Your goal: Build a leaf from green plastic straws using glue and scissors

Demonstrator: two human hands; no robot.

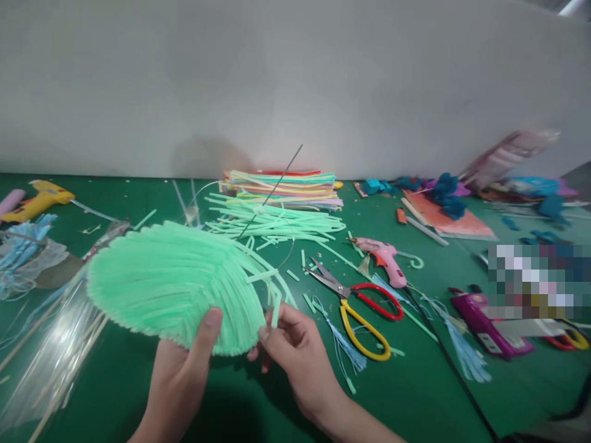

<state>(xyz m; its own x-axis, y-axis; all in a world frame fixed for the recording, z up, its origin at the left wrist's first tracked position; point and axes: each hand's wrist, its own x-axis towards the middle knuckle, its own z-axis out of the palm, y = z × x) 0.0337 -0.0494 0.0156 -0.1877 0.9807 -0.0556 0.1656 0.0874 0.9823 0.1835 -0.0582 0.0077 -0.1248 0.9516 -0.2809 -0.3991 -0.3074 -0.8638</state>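
A large mint-green leaf shape made of pipe cleaners [157,277] is held up over the table. My left hand [184,366] grips its lower edge, thumb on the front and the other fingers hidden behind. At the leaf's right end, my right hand [302,354] is closed in a pinch on a green pipe cleaner [276,311] by the leaf's edge. Several loose pipe cleaner ends curve out above that hand. Behind the leaf, a thin dark wire [286,169] slants up to the right. Scissors [344,292] with red and yellow handles lie partly open right of my right hand.
Green pipe cleaners [277,218] and a multicoloured bundle [286,181] lie near the wall. A pink glue gun [383,255], blue tassels [341,335] and a purple tool [489,326] are rightward. A yellow glue gun [41,200] and thin sticks [74,363] lie left.
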